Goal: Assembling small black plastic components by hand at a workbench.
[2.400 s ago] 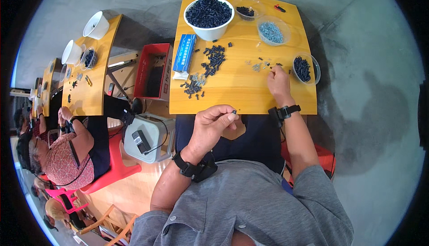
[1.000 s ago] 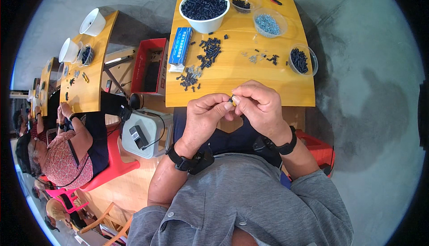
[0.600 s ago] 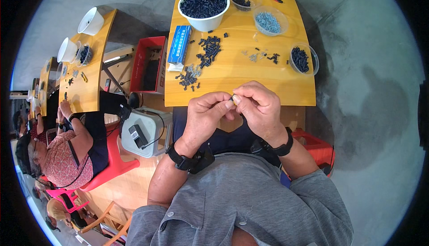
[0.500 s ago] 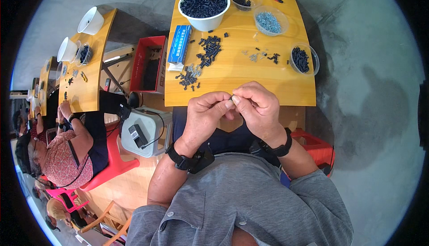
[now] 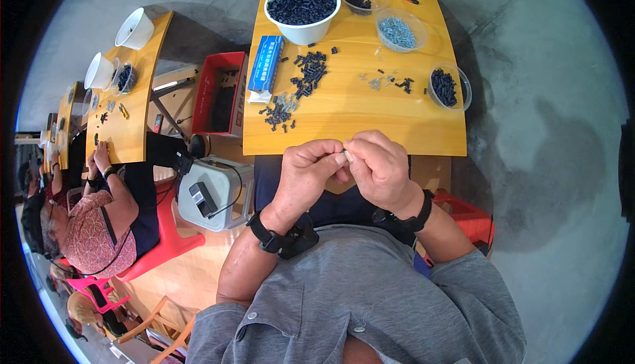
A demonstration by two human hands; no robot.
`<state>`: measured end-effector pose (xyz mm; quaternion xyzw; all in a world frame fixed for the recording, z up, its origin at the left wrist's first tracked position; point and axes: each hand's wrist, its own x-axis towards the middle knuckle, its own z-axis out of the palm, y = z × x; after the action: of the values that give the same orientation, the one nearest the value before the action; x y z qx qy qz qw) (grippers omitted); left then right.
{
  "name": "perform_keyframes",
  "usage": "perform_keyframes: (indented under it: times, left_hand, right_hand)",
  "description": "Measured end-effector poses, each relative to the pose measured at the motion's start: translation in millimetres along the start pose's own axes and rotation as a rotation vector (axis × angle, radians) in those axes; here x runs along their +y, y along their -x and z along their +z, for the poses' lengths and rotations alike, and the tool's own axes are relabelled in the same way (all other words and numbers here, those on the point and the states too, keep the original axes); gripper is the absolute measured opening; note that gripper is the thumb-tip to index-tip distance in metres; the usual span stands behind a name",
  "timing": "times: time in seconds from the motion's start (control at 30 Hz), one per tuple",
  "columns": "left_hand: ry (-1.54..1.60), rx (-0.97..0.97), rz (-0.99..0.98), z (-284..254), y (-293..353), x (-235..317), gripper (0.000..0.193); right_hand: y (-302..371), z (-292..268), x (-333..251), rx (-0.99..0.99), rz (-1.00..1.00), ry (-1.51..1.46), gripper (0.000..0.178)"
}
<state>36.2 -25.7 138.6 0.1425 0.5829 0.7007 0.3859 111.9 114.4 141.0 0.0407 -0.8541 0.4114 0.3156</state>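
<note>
Hands (image 5: 344, 165) stayed together, pinching small part (image 5: 344, 156) between fingertips.

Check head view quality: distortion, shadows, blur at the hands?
Head view: strong fisheye, the yellow table edges bow and a black rim rings the frame; soft daylight, a diffuse shadow on the concrete floor at right, no glare; left hand and right hand are sharp, but the tiny part pinched between them is too small to resolve.

White bowl (image 5: 303, 32) of black pieces, blue box (image 5: 266, 64).
</note>
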Motion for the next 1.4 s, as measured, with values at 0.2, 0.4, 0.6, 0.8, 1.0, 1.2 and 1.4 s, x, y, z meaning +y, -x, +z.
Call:
perform_keyframes:
  times: [0.2, 0.4, 0.6, 0.8, 1.0, 1.2, 1.4]
  left_hand:
    - [0.005, 0.008, -0.047, 1, 1, -6, 0.009]
    - [0.026, -0.046, -0.055, -1, 2, -1, 0.010]
    - [0.151, -0.052, -0.045, -1, 4, -1, 0.010]
    - [0.149, -0.016, -0.012, -4, 3, -2, 0.010]
    - [0.129, -0.012, -0.011, -5, 2, -2, 0.010]
    - [0.063, -0.024, -0.022, -6, -1, 5, 0.009]
    - [0.024, -0.011, -0.005, -7, -4, 6, 0.009]
  right_hand:
    - [4, 1, 3, -0.012, -0.010, 0.000, 0.009]
    - [-2, -9, 5, -0.074, 0.060, -0.165, 0.007]
    - [0, -9, 8, -0.120, 0.301, -0.511, 0.007]
    - [-3, -9, 10, -0.165, 0.353, -0.604, 0.009]
    - [-5, -9, 10, -0.187, 0.401, -0.566, 0.008]
    - [-7, -10, 13, -0.204, 0.355, -0.480, 0.007]
    - [-13, -10, 8, -0.207, 0.487, -0.541, 0.007]
